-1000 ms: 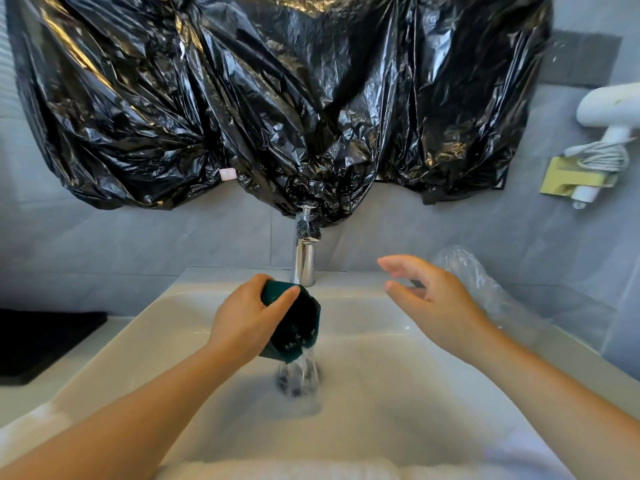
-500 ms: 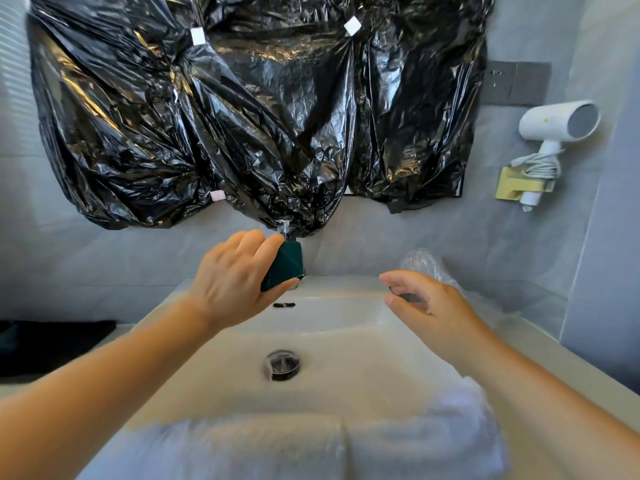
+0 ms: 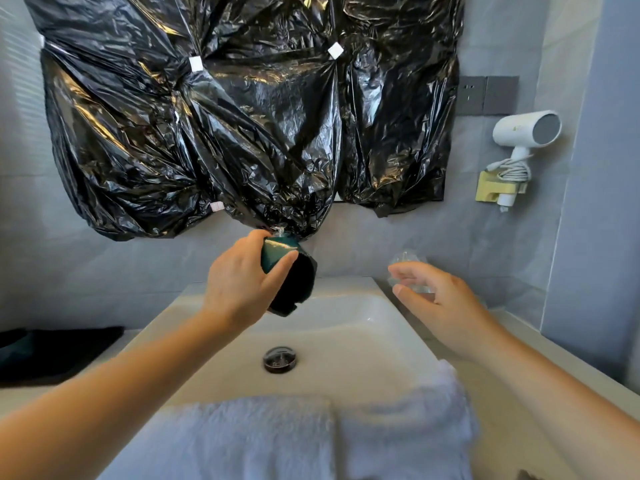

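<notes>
Behind green cup point(image 3: 278, 253), tap point(image 3: 279, 232) mostly hidden

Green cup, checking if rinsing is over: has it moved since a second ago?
Yes: the green cup rose away from the drain, up to the tap.

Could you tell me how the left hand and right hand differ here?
The left hand grips a dark green cup, tipped over the sink; the right hand holds nothing. The left hand's fingers curl round the cup; the right hand's fingers are loosely extended. The left hand is over the sink's back, the right hand over its right rim. Both hover above the sink.
</notes>
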Motion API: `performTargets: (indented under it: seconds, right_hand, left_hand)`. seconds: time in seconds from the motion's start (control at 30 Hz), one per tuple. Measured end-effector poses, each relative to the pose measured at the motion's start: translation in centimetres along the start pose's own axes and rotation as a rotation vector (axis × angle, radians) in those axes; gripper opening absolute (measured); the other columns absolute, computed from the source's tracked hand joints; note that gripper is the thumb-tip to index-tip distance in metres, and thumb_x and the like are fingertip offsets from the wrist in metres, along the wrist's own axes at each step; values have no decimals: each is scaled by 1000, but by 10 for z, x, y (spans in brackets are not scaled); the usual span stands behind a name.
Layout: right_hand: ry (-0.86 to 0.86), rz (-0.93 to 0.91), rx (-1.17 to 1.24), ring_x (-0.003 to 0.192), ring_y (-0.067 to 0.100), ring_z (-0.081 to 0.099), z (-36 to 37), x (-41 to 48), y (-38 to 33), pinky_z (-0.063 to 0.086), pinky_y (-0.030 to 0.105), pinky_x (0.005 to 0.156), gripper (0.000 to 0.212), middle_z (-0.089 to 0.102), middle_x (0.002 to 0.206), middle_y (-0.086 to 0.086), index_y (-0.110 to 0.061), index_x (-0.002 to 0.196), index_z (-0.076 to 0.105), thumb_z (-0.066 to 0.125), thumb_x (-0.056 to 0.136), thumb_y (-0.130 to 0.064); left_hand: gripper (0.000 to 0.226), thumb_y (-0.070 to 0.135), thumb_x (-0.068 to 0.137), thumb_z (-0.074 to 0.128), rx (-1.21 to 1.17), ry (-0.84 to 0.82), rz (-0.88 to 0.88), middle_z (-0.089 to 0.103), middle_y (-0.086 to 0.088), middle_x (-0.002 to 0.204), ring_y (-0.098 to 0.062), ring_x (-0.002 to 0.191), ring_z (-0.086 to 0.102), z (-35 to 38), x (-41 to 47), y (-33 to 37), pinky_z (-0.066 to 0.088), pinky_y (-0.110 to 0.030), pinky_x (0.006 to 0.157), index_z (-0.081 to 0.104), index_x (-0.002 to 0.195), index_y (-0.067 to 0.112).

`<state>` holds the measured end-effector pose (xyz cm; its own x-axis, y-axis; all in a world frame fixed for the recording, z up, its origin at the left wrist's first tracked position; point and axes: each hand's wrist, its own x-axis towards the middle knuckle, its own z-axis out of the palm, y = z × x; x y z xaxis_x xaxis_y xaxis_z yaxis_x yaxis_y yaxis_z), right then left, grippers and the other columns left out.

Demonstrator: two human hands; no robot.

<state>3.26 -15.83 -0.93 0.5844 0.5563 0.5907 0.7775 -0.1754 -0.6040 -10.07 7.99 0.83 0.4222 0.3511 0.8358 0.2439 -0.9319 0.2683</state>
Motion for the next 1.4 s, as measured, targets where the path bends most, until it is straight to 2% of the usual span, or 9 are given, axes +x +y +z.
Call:
performTargets:
  seconds: [0.2,0.3,0.43,0.63,0.73,0.83,0.93,1.13,1.4]
  right_hand:
    - [-9,135,-25,109,4,58,-19,-46,21,41,6,81,32,62,119,-11,-20,126,60,59,94,-19]
    - [-11,321,-75,103,10,60,-30,-83,49,41,19,85,30,66,114,-4,-18,122,63,62,92,-20]
    - [-58,500,-223,104,16,62,-37,-136,90,42,23,86,32,68,119,5,-13,122,65,62,92,-20]
    - [-110,585,-317,118,20,58,-38,-189,115,40,23,90,42,59,132,5,-11,130,58,62,93,-31]
    - [-153,619,-339,105,18,61,-37,-203,126,47,28,85,34,65,115,0,-16,118,62,63,91,-37]
    - [-62,563,-330,89,15,65,-38,-205,129,51,30,76,6,69,88,-7,-20,87,69,67,89,-26]
    - [41,505,-262,78,15,66,-38,-196,120,45,20,64,15,70,75,-6,-17,73,71,69,87,-15]
    - [302,289,-58,77,1,62,-42,-140,63,42,5,64,13,69,79,-10,-17,80,72,64,90,-14]
    - [367,56,70,76,4,60,-15,-36,-10,43,12,66,10,68,80,-8,-16,86,71,62,91,-15]
  left_hand:
    - [47,59,88,49,-701,-219,-704,65,-8,91,-25,85,60,18,-41,34,47,-37,67,64,89,14]
    - [43,56,87,55,-881,-278,-945,65,-8,97,-24,84,58,21,-65,48,46,-32,63,64,97,15]
    - [46,58,85,57,-886,-322,-979,66,-8,101,-22,85,56,22,-95,61,42,-33,65,65,101,15]
    - [49,57,86,55,-851,-346,-934,67,-11,103,-25,91,57,13,-117,79,43,-36,72,65,102,12]
    - [51,58,85,56,-863,-354,-951,67,-12,106,-24,90,56,9,-120,83,43,-35,71,65,104,13]
    - [48,58,86,56,-871,-357,-946,67,-11,103,-22,87,55,6,-121,87,42,-33,70,65,102,13]
    - [46,56,87,55,-875,-349,-939,66,-10,101,-21,86,54,3,-120,90,42,-33,70,63,102,13]
    - [42,55,88,55,-882,-348,-919,66,-8,95,-20,84,54,5,-109,87,41,-34,69,64,94,14]
    - [37,51,90,55,-906,-301,-932,65,-5,88,-16,74,53,5,-78,55,40,-31,58,65,87,16]
